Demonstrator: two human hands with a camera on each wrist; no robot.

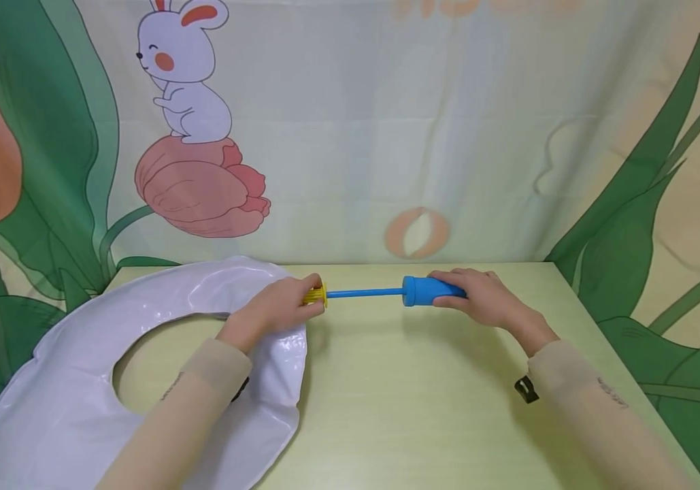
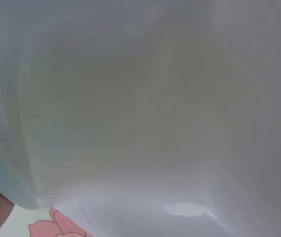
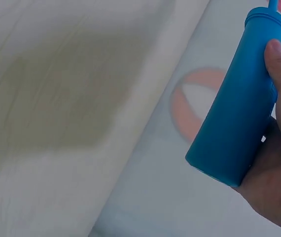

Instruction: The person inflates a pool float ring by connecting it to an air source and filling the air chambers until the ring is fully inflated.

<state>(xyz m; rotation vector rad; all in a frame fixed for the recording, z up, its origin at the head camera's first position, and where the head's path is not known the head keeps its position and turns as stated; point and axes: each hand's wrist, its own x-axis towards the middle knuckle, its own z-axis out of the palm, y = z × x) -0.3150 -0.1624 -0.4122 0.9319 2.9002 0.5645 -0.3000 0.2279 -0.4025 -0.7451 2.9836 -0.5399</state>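
Stretching level between two hands, a blue hand pump [image 1: 426, 291] is held just above the tabletop, near its far edge, with its slim rod [image 1: 364, 293] drawn out of the barrel. The rod ends at a yellow ridged handle [image 1: 315, 295]. The left hand [image 1: 273, 306] grips that handle, thumb and fingers curled about it. The right hand [image 1: 481, 294] wraps the barrel toward its outer end; the right wrist view shows the thumb lying along the barrel's side, near the collar where the rod enters.

Below the left hand and forearm spreads a glossy white inflatable ring [image 1: 74, 367], creased along its edges, covering the left side of the pale yellow-green table [image 1: 411, 408]. Bare tabletop shows through the ring's hole. A pale, blurred surface fills most of the left wrist view, which cannot show the left hand's grip.

Both arms wear beige sleeves [image 1: 570, 374] with dark lettering too small to read. A black clip [image 1: 526, 389] hangs by the right cuff. Behind the table hangs a printed curtain [image 1: 337, 136] with a white rabbit [image 1: 193, 109] sitting on a pink flower [image 1: 203, 190] and big green leaves at either side.
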